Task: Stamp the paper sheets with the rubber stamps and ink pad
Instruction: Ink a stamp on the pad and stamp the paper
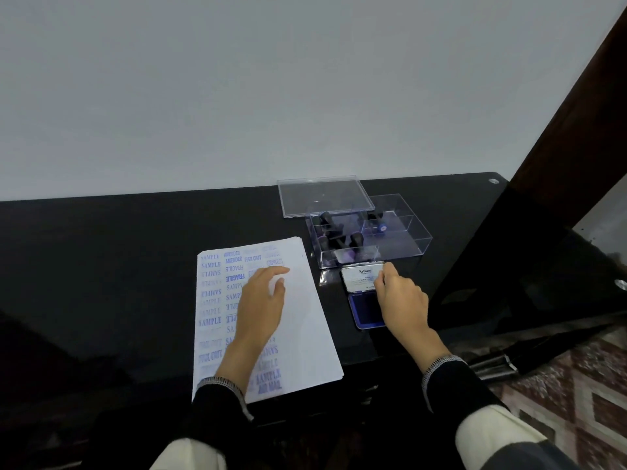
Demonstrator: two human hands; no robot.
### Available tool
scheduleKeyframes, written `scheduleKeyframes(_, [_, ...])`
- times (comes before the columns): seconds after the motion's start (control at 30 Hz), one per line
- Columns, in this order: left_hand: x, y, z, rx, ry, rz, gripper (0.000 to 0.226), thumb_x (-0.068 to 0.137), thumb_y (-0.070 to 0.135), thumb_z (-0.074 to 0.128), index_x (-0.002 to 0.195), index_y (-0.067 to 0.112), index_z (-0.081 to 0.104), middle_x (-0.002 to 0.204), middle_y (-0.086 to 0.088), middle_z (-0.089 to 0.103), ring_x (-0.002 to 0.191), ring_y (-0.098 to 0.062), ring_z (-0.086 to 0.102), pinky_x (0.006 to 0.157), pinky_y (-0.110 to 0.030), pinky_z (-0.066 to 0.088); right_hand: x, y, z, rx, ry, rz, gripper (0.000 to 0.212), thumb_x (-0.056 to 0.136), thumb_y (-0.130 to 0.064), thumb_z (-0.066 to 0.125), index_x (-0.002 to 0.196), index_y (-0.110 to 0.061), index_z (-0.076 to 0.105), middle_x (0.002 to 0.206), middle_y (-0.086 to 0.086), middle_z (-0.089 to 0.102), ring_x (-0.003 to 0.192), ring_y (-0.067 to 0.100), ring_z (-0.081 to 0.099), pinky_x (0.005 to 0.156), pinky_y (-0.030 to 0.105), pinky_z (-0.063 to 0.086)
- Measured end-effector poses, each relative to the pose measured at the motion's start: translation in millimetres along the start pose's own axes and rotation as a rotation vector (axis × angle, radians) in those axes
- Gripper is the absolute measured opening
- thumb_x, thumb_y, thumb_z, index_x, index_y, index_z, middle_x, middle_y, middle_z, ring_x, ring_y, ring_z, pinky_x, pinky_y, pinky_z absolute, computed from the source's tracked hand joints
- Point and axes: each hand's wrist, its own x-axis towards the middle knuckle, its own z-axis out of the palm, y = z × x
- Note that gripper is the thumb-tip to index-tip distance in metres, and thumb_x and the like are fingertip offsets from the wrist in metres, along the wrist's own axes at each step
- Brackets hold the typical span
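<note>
Centrally, just below mid-frame, the stack of paper sheets lies on the black table, its left half already crowded with blue SAMPLE and FRAGILE marks. The left hand rests flat on it, fingers loosely straight, likely to keep the sheets from sliding. Right of the stack sits the ink pad, opened with its blue face up. The right hand pinches the raised lid, perhaps steadying it. Above that, the clear box holds the rubber stamps within easy reach, its cover set behind.
</note>
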Motion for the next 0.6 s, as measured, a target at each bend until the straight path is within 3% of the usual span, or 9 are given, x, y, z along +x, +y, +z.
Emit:
scheduleKeyframes(0.1, [1.7,-23.4,-20.8,0.140,0.039,-0.012,0.023,0.099,0.020,0.047,0.117,0.024,0.062,0.123,0.010,0.057,0.116,-0.010,0.051,0.096,-0.027,0.041,-1.1,0.1,-0.1,0.012,0.011,-0.006,0.019,0.103,-0.028,0.032,0.094,-0.014,0.042,0.072,0.001,0.051,0.068,0.031,0.056,0.058,0.034,0.034])
scheduleKeyframes(0.2, [1.0,-42.9,-37.2,0.296,0.058,0.015,0.025,0.096,0.018,0.051,0.119,0.019,0.062,0.126,0.006,0.057,0.128,-0.018,0.045,0.107,-0.038,0.038,4.1,1.1,-1.5,0.040,0.006,-0.010,0.021,0.102,-0.026,0.033,0.086,-0.014,0.037,0.070,0.003,0.053,0.061,0.028,0.047,0.056,0.034,0.034])
scheduleKeyframes(0.37, [-5.6,-56.2,-40.5,0.480,0.045,-0.002,0.036,0.098,0.029,0.050,0.132,0.020,0.055,0.145,0.003,0.046,0.144,-0.018,0.025,0.119,-0.042,0.011,-5.1,0.0,0.8,0.066,0.049,0.018,0.020,0.102,-0.027,0.033,0.088,-0.014,0.037,0.068,0.003,0.052,0.059,0.028,0.045,0.054,0.035,0.034])
scheduleKeyframes(0.5, [-6.4,-59.2,-36.5,0.509,0.018,0.032,0.039,0.099,0.032,0.047,0.134,0.018,0.053,0.146,0.002,0.045,0.142,-0.018,0.030,0.119,-0.046,0.015,-15.2,0.9,5.3,0.070,0.099,0.043,0.019,0.103,-0.026,0.032,0.091,-0.014,0.040,0.065,0.001,0.051,0.054,0.025,0.042,0.047,0.032,0.026])
scheduleKeyframes(0.6, [-5.7,-59.7,-36.3,0.504,0.023,0.036,0.038,0.098,0.032,0.047,0.132,0.018,0.054,0.143,0.002,0.047,0.138,-0.017,0.037,0.118,-0.049,0.020,-9.5,2.0,5.3,0.057,0.084,0.035,0.019,0.103,-0.026,0.032,0.092,-0.013,0.042,0.068,0.004,0.056,0.056,0.026,0.045,0.050,0.033,0.031])
